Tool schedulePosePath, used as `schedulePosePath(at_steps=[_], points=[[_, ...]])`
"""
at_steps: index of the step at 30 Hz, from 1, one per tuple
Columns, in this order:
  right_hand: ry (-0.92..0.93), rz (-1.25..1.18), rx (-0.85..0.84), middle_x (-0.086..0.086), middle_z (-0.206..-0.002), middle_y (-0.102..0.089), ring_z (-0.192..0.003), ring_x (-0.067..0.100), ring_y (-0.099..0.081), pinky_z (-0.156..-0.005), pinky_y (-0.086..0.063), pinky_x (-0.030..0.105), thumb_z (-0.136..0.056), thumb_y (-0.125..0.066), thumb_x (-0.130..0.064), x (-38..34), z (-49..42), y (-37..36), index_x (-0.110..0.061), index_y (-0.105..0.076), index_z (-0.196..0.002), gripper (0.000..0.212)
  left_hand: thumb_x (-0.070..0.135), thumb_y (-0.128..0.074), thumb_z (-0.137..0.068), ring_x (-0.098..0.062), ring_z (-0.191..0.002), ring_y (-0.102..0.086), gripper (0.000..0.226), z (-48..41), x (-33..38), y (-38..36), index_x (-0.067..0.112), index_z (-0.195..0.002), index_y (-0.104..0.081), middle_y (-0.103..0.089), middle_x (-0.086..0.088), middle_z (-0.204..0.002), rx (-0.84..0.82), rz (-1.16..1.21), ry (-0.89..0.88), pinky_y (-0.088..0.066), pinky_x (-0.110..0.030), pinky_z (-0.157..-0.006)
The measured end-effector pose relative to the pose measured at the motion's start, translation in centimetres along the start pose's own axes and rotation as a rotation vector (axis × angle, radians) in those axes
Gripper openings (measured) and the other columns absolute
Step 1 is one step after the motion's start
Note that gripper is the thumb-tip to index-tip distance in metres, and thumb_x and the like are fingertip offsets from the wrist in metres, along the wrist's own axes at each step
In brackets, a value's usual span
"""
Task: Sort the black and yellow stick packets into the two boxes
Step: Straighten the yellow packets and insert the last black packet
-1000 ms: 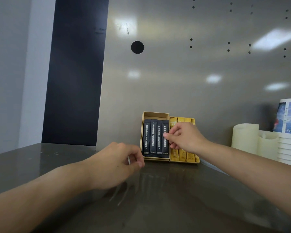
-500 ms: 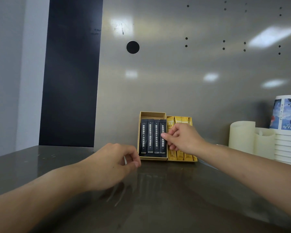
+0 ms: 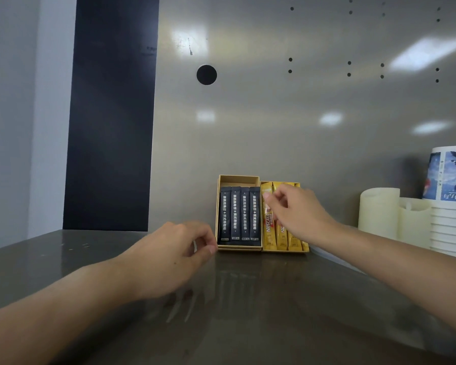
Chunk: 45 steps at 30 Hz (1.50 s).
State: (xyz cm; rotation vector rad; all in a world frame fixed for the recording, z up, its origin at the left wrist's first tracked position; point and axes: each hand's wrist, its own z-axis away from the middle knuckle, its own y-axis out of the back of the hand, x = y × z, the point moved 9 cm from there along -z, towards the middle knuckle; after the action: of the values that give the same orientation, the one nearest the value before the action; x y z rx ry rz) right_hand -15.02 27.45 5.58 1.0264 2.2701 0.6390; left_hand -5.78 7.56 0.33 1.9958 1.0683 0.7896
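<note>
While black packets (image 3: pixel 238 214) fill the left box (image 3: pixel 238 177) and yellow packets (image 3: pixel 270 233) the right box (image 3: pixel 283 251), my right hand (image 3: pixel 298 214) curls over the yellows, pinch unclear; left hand (image 3: pixel 174 256) loosely curled, empty. Light, slick, floppy, I judge: pinch a top end

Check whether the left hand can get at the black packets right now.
Probably yes. The left hand sits beside the near corner of the left box, which is open-topped, and the black packets lie uncovered. The right hand is over the yellow packets, out of the way.
</note>
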Motion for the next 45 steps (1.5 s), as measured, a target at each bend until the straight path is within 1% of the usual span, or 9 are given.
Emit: schedulePosePath(at_steps=[7, 12, 16, 21, 27, 30, 34, 40, 45], points=[[0.534, 0.416, 0.014, -0.01, -0.088, -0.054, -0.079, 0.011, -0.047, -0.077, -0.044, 0.029, -0.103, -0.04, -0.044, -6.9, 4.5, -1.4, -0.025, -0.049, -0.089, 0.025, 0.052, -0.037, -0.102, 0.004, -0.12, -0.041, 0.026, 0.3, 0.9, 1.4, 0.046, -0.126, -0.044, -0.043, 0.028, -0.128, 0.079, -0.319, -0.111, -0.032, -0.022, -0.103], [0.76, 0.6, 0.124, 0.001, -0.087, -0.062, -0.078, 0.021, -0.055, -0.071, -0.044, 0.036, -0.101, -0.045, -0.04, -10.0, 6.2, -1.8, -0.017, -0.06, -0.092, 0.029, 0.05, -0.036, -0.103, -0.006, -0.122, -0.044, 0.031, 0.4, 0.5, 2.1, 0.04, -0.13, -0.045, -0.045, 0.019, -0.134, 0.13, -0.493, -0.13, -0.035, -0.028, -0.104], [0.707, 0.616, 0.062, 0.001, -0.098, -0.065, -0.087, 0.02, -0.058, -0.077, -0.048, 0.035, -0.101, -0.043, -0.042, -8.9, 5.9, -3.0, -0.017, -0.063, -0.101, 0.033, 0.051, -0.034, -0.103, -0.005, -0.124, -0.045, 0.036, 0.5, 0.3, 1.8, 0.039, -0.136, -0.042, -0.042, 0.02, -0.139, 0.098, -0.493, -0.147, -0.036, -0.026, -0.104], [0.633, 0.649, -0.083, 0.004, -0.135, -0.058, -0.121, 0.022, -0.055, -0.102, -0.048, 0.04, -0.103, -0.031, -0.046, -4.3, 4.0, -2.7, -0.016, -0.058, -0.129, 0.048, 0.051, -0.033, -0.102, -0.012, -0.143, -0.042, 0.053, 0.6, 0.5, -0.2, 0.031, -0.15, -0.039, -0.04, 0.008, -0.159, 0.017, -0.643, -0.279, -0.035, -0.027, -0.115], [0.589, 0.746, -0.222, 0.002, -0.168, -0.02, -0.155, 0.018, -0.019, -0.127, -0.016, 0.037, -0.105, -0.021, -0.058, 2.8, 2.6, 0.2, -0.02, -0.022, -0.16, 0.067, 0.051, -0.025, -0.104, -0.028, -0.156, -0.011, 0.065, -3.6, 2.0, -3.4, 0.02, -0.161, -0.018, -0.011, -0.007, -0.169, -0.071, -0.846, -0.482, -0.022, -0.046, -0.123], [0.614, 0.749, -0.308, -0.002, -0.171, -0.003, -0.157, 0.013, -0.001, -0.128, -0.01, 0.039, -0.104, -0.016, -0.063, 4.0, 2.9, -0.4, -0.022, -0.005, -0.162, 0.072, 0.05, -0.026, -0.106, -0.027, -0.156, -0.01, 0.065, -5.6, 2.8, -5.2, 0.017, -0.161, -0.015, -0.009, -0.006, -0.17, -0.111, -0.907, -0.564, -0.015, -0.046, -0.122], [0.661, 0.733, -0.381, -0.004, -0.17, 0.007, -0.156, 0.011, 0.012, -0.128, -0.002, 0.04, -0.103, -0.014, -0.065, 4.0, 3.2, -1.8, -0.024, 0.0, -0.162, 0.073, 0.052, -0.016, -0.107, -0.016, -0.152, 0.024, 0.066, -6.7, 2.2, -7.0, 0.022, -0.16, 0.01, 0.023, 0.004, -0.167, -0.156, -0.867, -0.647, 0.016, -0.046, -0.118], [0.638, 0.678, -0.424, -0.006, -0.168, 0.02, -0.153, 0.008, 0.022, -0.119, 0.018, 0.028, -0.105, -0.019, -0.06, 4.1, 3.5, -3.0, -0.024, 0.007, -0.161, 0.072, 0.051, -0.016, -0.107, -0.013, -0.153, 0.021, 0.065, -7.1, 0.6, -7.3, 0.021, -0.161, 0.007, 0.02, 0.003, -0.167, -0.153, -0.825, -0.613, 0.014, -0.045, -0.119], [0.596, 0.665, -0.469, -0.008, -0.166, 0.027, -0.151, 0.008, 0.027, -0.122, 0.009, 0.028, -0.104, -0.02, -0.062, 4.6, 3.6, -3.4, -0.026, 0.009, -0.161, 0.073, 0.052, -0.013, -0.107, -0.005, -0.146, 0.037, 0.066, -7.4, 0.6, -7.9, 0.027, -0.157, 0.021, 0.038, 0.011, -0.16, -0.28, -0.79, -0.541, 0.024, -0.036, -0.119]])
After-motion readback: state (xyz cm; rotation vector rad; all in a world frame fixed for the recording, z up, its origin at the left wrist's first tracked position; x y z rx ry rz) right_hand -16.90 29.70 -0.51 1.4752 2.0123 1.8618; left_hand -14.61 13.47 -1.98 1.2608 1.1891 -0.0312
